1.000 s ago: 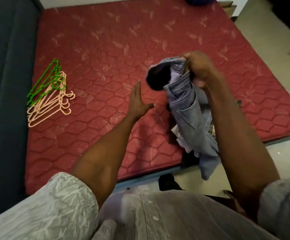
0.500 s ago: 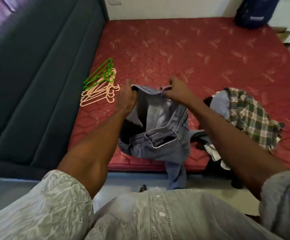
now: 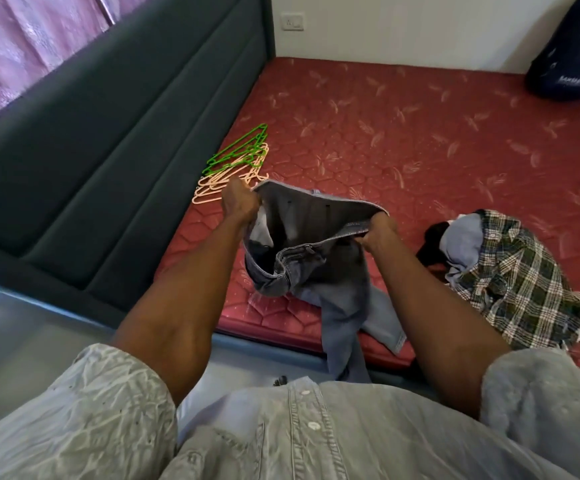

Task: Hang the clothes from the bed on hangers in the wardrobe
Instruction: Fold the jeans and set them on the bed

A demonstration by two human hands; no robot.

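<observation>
Over the near edge of the bed (image 3: 420, 140) — jeans (image 3: 319, 268) held up by the waistband, both hands on it. Left hand (image 3: 239, 204) grips the left end of the band, fingers curled tight round the denim. Right hand (image 3: 378, 232) pinches the right end, fingers closed on the fabric from below. Band is stretched roughly level between them, so its long axis runs left to right across the body; waist mouth gapes open toward the camera. Legs hang down, bunched on the mattress edge and trailing off toward the floor.

Hangers (image 3: 234, 164) — a loose stack, green on top of peach — lie on the mattress just beyond and slightly left of the left hand, close against the dark headboard (image 3: 125, 140). Left hand is plainly the nearer one; right is well apart from them, with the whole waistband between.

Remaining clothes: a plaid shirt (image 3: 517, 275) heaped with darker and pale pieces, to the right of the right arm, untouched. Dark bag (image 3: 572, 57) at the far corner.

Judgement: early stage, nothing on a hanger yet. Next move likely needs the left hand to let go and reach forward for a hanger while the right keeps the jeans — risk is the band collapsing once one end drops.
</observation>
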